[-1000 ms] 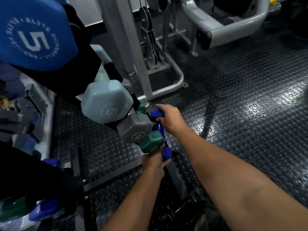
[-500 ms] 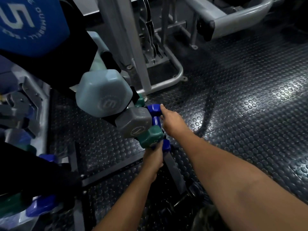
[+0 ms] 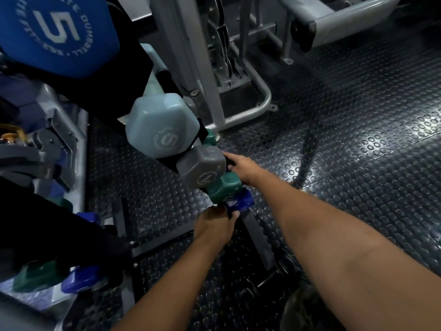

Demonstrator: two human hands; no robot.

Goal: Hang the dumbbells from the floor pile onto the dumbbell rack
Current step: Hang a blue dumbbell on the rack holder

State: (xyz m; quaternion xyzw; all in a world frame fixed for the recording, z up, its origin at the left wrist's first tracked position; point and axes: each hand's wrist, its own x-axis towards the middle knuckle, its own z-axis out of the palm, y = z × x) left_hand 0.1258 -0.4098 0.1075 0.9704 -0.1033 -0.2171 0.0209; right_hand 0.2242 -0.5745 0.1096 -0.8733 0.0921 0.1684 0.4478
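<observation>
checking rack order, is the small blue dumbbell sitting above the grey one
No, the small blue dumbbell sits lowest, below the green dumbbell, which is below the grey dumbbell.

Dim overall, cool blue-grey cast. Brightest patch at right edge: glare on studded rubber floor (image 3: 372, 149), light seemingly from upper right. Long dark shadow streak across floor at centre right. Lower left nearly black, detail lost. Strong wide-angle bending at edges; blue dumbbell head (image 3: 59, 37) at upper left oversized, soft. Right forearm (image 3: 358, 247) at lower right blurred, slightly smeared. Mild compression softness throughout.
</observation>
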